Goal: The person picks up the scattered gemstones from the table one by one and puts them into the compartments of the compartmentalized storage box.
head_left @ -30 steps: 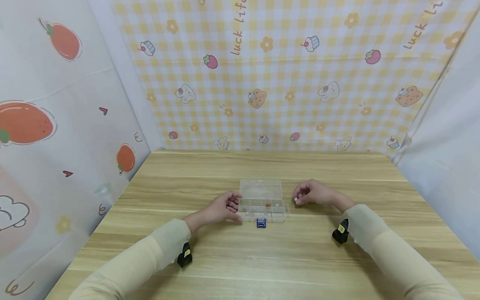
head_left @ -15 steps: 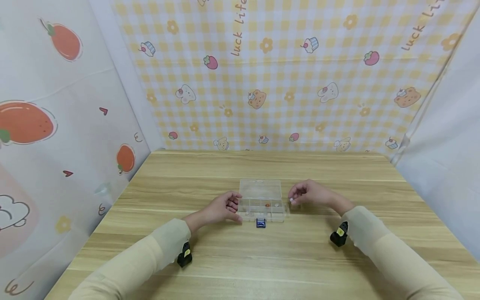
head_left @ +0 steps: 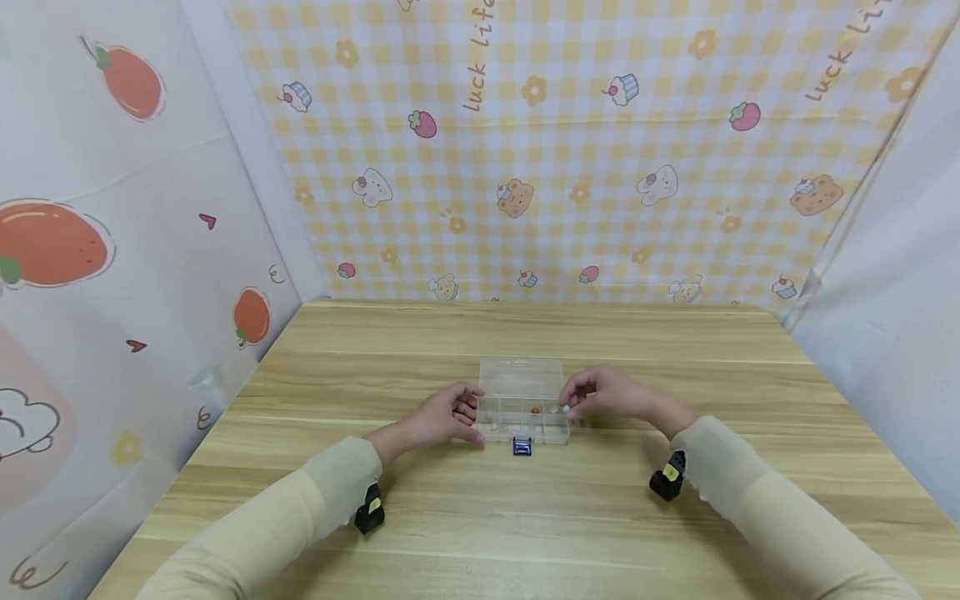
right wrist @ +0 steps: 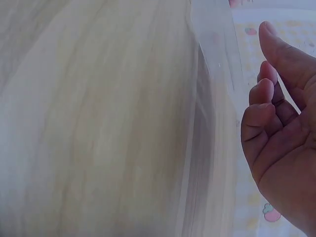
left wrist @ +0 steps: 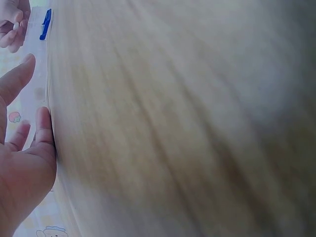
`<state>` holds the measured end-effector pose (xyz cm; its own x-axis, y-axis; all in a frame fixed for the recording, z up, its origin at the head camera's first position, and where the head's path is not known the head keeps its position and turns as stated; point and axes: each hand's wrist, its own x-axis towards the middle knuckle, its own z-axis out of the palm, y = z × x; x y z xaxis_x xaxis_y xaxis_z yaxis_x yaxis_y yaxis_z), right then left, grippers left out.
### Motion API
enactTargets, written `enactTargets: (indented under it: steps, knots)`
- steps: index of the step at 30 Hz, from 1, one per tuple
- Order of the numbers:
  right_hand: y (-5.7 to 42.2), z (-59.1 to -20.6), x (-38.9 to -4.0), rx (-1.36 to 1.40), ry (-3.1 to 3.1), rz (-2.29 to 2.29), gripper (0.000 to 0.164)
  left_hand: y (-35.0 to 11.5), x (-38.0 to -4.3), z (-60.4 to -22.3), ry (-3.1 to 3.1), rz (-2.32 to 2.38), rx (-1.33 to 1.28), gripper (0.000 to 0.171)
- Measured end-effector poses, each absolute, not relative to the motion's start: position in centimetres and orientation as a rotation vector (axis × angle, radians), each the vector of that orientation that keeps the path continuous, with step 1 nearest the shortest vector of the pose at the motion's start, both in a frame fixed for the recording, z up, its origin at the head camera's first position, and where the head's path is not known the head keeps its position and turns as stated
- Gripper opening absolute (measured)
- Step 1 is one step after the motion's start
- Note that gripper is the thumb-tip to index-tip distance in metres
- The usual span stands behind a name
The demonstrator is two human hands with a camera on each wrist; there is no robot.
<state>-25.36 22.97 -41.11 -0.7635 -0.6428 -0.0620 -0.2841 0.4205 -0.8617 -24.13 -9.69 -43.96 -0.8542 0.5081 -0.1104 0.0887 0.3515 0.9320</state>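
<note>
A clear plastic compartment box [head_left: 557,434] lies on the table with its lid [head_left: 521,377] folded back and a blue latch [head_left: 522,446] at the front. Inside are a small orange piece [head_left: 535,411] and a small white one [head_left: 553,409]. My left hand [head_left: 444,414] grips the box's left end, thumb at the front corner and forefinger toward the back. At the right end, my right hand [head_left: 609,392] pinches a small white pill-like piece [head_left: 566,409] between thumb and forefinger, close to the right compartments. That piece [left wrist: 16,25] also shows in the left wrist view.
The wood-grain table [head_left: 480,525] extends around the box. A checked cloth [head_left: 480,167] hangs behind it, and a printed cloth [head_left: 150,250] hangs on the left. Each wrist carries a black camera, such as the right one [head_left: 667,477].
My right hand has moved left with the white piece, from the table beside the box to the box's right end. My left hand has stayed in place.
</note>
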Motion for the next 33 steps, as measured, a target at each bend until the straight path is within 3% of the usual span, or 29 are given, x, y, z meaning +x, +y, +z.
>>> enactTargets:
  steps: [33]
  knots:
    - [20.6,-41.2,-24.7,-0.854,2.295,-1.191,0.014,-9.8,-23.8,-43.5,2.226,1.52,0.536,0.071]
